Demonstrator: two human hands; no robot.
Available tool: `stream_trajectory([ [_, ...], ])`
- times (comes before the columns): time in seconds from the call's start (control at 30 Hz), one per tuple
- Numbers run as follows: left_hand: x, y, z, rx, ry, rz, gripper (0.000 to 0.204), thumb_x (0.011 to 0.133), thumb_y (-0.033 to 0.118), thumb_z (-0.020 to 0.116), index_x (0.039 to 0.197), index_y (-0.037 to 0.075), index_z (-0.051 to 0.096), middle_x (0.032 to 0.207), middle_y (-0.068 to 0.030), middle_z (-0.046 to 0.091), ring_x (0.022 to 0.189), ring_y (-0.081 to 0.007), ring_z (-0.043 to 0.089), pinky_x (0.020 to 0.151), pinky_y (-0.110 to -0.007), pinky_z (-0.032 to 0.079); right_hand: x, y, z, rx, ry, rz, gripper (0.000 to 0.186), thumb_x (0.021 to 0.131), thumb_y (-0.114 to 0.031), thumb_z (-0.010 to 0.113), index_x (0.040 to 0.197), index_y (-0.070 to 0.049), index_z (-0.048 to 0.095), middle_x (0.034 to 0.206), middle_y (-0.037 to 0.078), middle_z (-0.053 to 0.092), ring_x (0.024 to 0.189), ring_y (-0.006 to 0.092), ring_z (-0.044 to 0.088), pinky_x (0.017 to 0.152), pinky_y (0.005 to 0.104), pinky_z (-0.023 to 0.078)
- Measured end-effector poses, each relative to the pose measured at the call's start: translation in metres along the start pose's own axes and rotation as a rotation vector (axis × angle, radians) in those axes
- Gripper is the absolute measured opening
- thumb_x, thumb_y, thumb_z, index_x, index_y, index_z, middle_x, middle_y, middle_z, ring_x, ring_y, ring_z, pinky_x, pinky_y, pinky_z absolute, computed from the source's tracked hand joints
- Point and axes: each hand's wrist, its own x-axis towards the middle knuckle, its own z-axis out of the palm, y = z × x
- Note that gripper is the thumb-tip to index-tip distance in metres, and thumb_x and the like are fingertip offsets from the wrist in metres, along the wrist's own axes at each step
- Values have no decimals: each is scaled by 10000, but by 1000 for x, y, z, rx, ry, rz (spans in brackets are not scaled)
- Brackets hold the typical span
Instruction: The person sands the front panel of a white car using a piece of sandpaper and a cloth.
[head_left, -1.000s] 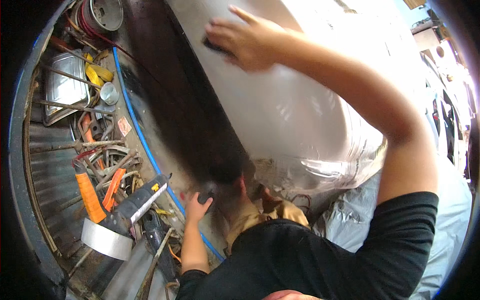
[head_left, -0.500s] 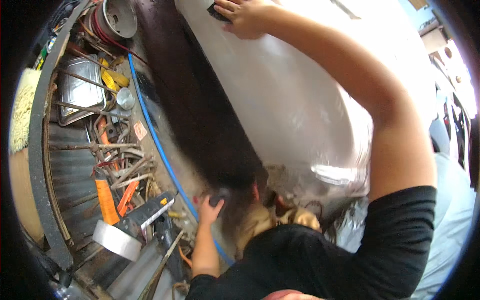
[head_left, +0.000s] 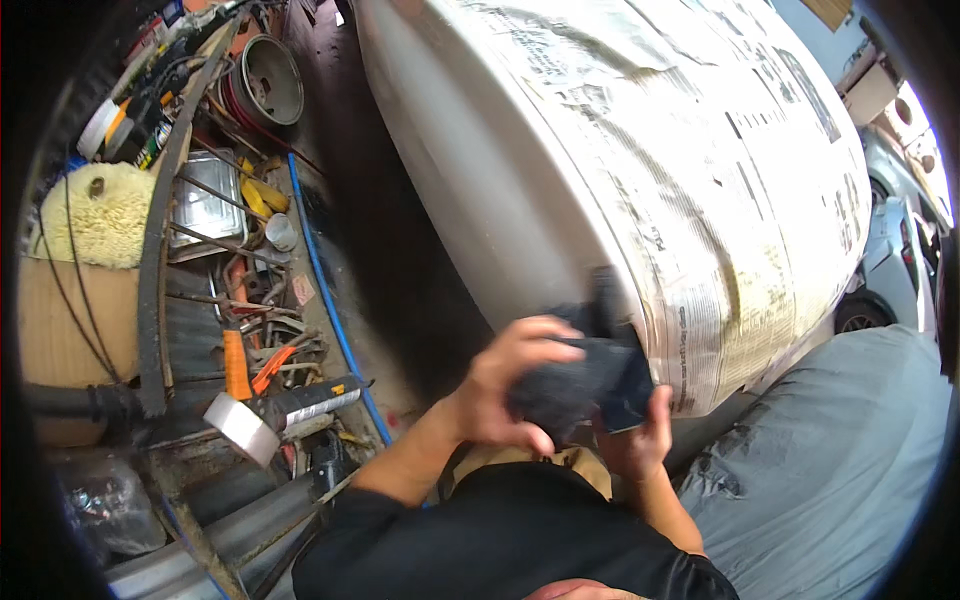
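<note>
My left hand [head_left: 492, 385] is curled round a soft, dark grey pad [head_left: 560, 385] in front of my chest. Close beside it, my right hand [head_left: 645, 435] grips a flat, dark sheet that looks like sandpaper [head_left: 628, 385]. Pad and sheet meet or overlap, and motion blurs their upper ends. Just beyond both hands curves a smooth white car body panel [head_left: 470, 170]. Printed newspaper [head_left: 720, 200] covers the area to its right.
At left, a rack holds a metal tray [head_left: 208, 200], orange-handled tools [head_left: 236, 365] and a tape roll [head_left: 242, 428]. A blue hose [head_left: 325, 280] runs along the floor beside it. A grey cover [head_left: 830, 460] drapes at right, with another car [head_left: 895, 250] behind.
My right hand has come back from the far part of the white panel toward my chest. My left hand has risen from low at the left to meet it. The view has shifted right.
</note>
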Motion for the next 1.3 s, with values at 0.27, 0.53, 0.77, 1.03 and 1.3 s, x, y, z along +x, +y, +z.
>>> stream_trajectory([
  [0.27, 134, -130, -92, 837, 353, -288, 911, 1039, 663, 415, 1625, -16, 256, 1697, -265, 197, 1587, -415, 153, 1262, -604, 78, -50, -73, -18, 69, 127, -366, 586, 1068, -355, 379, 1471, 56, 489, 1441, 224, 576, 1273, 392, 604, 1100, 542, 493],
  [0.53, 209, -182, -122, 877, 401, -414, 1055, 1009, 777, 202, 1627, -75, 129, 1712, -265, 132, 1603, -379, 93, 1295, -492, 53, -110, -46, -101, 23, 431, -512, 600, 1065, -357, 368, 1478, 67, 468, 1437, 247, 565, 1262, 418, 601, 1091, 540, 492],
  [0.77, 117, -134, -3, 940, 358, -369, 992, 1045, 705, 214, 1625, -88, 84, 1700, -305, 112, 1594, -424, 86, 1297, -490, 43, -87, -97, -88, 211, 168, -358, 670, 1076, -446, 293, 1527, 34, 418, 1492, 235, 529, 1316, 419, 562, 1131, 556, 450],
  [1.03, 34, -75, 125, 1003, 299, -358, 1084, 1002, 772, 181, 1617, -93, -40, 1695, -332, -8, 1590, -456, 5, 1288, -547, 14, -72, -137, -126, 55, 71, -360, 591, 1072, -332, 355, 1454, 105, 470, 1418, 253, 571, 1233, 430, 618, 1085, 529, 502],
  [1.3, 51, -67, 110, 961, 258, -439, 1042, 1033, 727, 225, 1611, -90, -66, 1690, -342, 2, 1590, -454, 13, 1288, -512, 32, -73, -153, -165, 157, -184, -236, 716, 1071, -503, 266, 1571, -2, 370, 1548, 206, 483, 1398, 424, 483, 1180, 568, 381],
])
